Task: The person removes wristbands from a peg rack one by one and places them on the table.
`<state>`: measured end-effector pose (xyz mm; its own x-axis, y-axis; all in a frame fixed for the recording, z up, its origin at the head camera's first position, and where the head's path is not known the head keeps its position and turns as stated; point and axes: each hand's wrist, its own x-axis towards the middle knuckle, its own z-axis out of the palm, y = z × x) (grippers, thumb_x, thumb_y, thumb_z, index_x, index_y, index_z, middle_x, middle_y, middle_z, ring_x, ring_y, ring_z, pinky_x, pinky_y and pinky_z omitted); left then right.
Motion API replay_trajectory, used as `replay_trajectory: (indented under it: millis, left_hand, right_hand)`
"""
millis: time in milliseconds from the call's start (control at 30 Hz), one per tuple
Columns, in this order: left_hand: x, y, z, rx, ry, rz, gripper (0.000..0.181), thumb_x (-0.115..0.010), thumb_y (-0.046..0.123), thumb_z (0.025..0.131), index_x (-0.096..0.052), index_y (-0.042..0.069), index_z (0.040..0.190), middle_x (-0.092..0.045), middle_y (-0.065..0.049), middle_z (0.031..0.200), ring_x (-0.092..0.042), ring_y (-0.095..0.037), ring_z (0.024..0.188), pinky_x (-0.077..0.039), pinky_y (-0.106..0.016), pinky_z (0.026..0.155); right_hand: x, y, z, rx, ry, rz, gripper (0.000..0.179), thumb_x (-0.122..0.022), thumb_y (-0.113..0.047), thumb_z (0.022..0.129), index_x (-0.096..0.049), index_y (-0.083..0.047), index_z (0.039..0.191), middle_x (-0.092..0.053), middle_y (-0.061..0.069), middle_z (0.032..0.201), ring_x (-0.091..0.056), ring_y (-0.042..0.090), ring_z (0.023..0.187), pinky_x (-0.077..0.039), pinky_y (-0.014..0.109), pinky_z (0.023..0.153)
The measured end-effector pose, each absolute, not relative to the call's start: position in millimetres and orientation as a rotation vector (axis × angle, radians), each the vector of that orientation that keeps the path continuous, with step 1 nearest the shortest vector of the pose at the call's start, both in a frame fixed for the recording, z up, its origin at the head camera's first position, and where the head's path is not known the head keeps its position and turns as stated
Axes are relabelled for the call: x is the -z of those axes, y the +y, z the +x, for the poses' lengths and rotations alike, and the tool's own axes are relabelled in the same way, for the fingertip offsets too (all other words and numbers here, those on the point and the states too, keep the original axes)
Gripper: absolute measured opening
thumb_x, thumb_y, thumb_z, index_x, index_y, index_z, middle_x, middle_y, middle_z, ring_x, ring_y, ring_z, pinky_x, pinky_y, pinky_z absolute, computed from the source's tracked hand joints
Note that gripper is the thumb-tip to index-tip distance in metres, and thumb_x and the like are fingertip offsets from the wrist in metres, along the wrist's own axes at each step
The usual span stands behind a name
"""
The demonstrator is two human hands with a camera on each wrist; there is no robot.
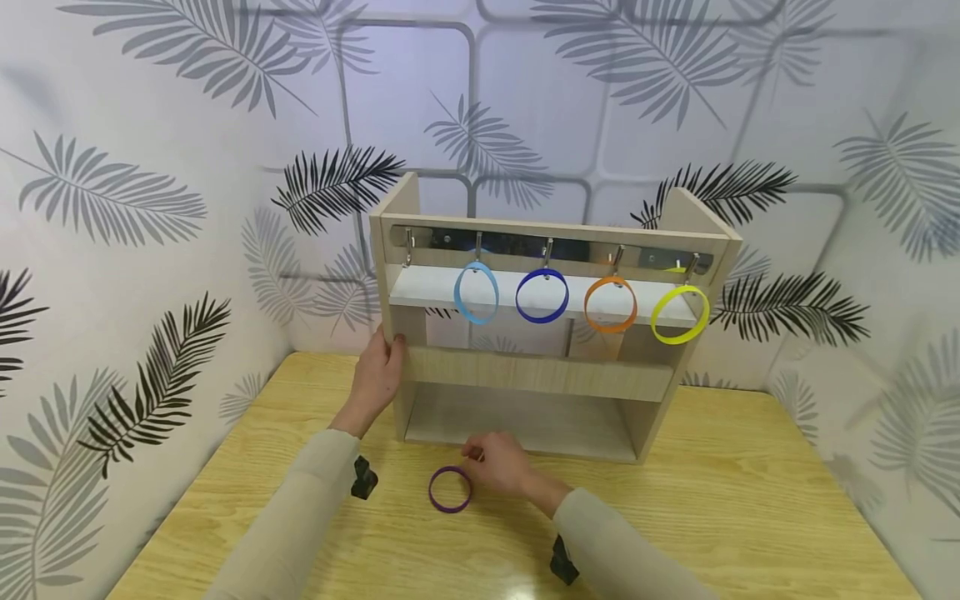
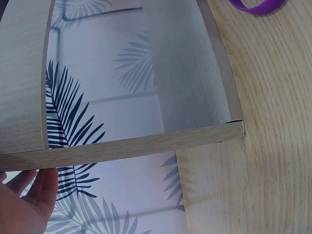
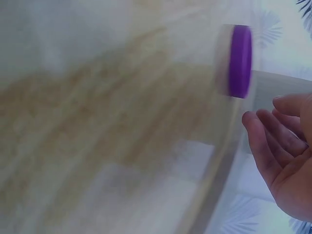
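A purple ring (image 1: pixel 450 489) lies flat on the wooden table in front of a small wooden shelf (image 1: pixel 540 372). My right hand (image 1: pixel 498 462) is just to the right of it, fingers loosely bent. In the right wrist view, a gap shows between the fingertips (image 3: pixel 248 116) and the purple ring (image 3: pixel 241 62), and the hand holds nothing. At the shelf's left side panel (image 2: pixel 122 148), my left hand (image 1: pixel 377 372) grips the edge; some of its fingers are hidden behind the panel. The left wrist view shows its fingertips (image 2: pixel 48 175) against the wood.
Across the shelf's top, light blue (image 1: pixel 457 292), dark blue (image 1: pixel 542 320), orange (image 1: pixel 588 312) and yellow (image 1: pixel 705 317) rings hang on metal hooks. The leftmost hook (image 1: pixel 408 247) is bare. A patterned wall stands behind the shelf.
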<state>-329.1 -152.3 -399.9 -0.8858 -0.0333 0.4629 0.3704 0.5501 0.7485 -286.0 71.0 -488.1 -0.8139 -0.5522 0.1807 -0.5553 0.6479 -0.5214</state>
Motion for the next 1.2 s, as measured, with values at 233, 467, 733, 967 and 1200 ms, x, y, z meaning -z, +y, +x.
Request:
replay_trajectory:
  millis: [233, 467, 733, 967, 1200]
  left_hand:
    - [399.3, -151.9, -327.7, 1.280, -2.370, -0.274, 0.049, -0.033, 0.028, 0.102, -0.031, 0.003, 0.145, -0.053, -0.026, 0.126, -0.057, -0.040, 0.106, -0.049, -0.054, 0.081]
    - [399.0, -151.5, -328.4, 1.279, -2.370, -0.274, 0.049, -0.033, 0.027, 0.102, -0.031, 0.002, 0.144, -0.052, -0.026, 0.126, -0.056, -0.039, 0.108, -0.047, -0.053, 0.084]
    - [398.1, -151.4, -327.3, 1.302, -2.365, -0.271, 0.049, -0.033, 0.027, 0.102, -0.031, 0.002, 0.145, -0.052, -0.026, 0.127, -0.055, -0.040, 0.109, -0.047, -0.054, 0.085]
    - [399.7, -152.5, -328.8, 1.318, -2.366, -0.271, 0.051, -0.033, 0.029, 0.102, -0.029, 0.002, 0.146, -0.050, -0.026, 0.129, -0.053, -0.040, 0.112, -0.046, -0.054, 0.087]
    - [399.5, -151.3, -328.4, 1.324, -2.363, -0.277, 0.051, -0.033, 0.028, 0.102, -0.029, 0.002, 0.146, -0.049, -0.026, 0.130, -0.053, -0.039, 0.112, -0.046, -0.054, 0.088]
  right_hand:
    - [466.5, 78.6, -281.4, -0.891, -2.789, 0.989, 0.013, -0.062, -0.010, 0.090, -0.070, -0.003, 0.096, -0.069, 0.003, 0.083, -0.064, 0.012, 0.072, -0.051, 0.023, 0.063]
    - [436.4, 88.4, -269.2, -0.887, -2.698, 0.974, 0.011, -0.062, -0.011, 0.091, -0.070, -0.005, 0.096, -0.070, 0.004, 0.085, -0.063, 0.011, 0.070, -0.050, 0.022, 0.060]
    - [401.1, 99.6, -261.5, -0.811, -2.612, 0.960, 0.011, -0.065, -0.016, 0.090, -0.070, -0.008, 0.096, -0.070, 0.002, 0.088, -0.064, 0.008, 0.072, -0.049, 0.020, 0.059]
    - [372.7, 106.7, -254.2, -0.784, -2.515, 0.952, 0.007, -0.067, -0.013, 0.088, -0.070, -0.010, 0.093, -0.068, 0.000, 0.089, -0.063, 0.009, 0.074, -0.049, 0.021, 0.061]
    - [343.3, 114.7, -250.1, -0.749, -2.376, 0.942, 0.007, -0.069, -0.009, 0.086, -0.071, -0.006, 0.092, -0.069, 0.002, 0.089, -0.064, 0.009, 0.072, -0.050, 0.021, 0.058]
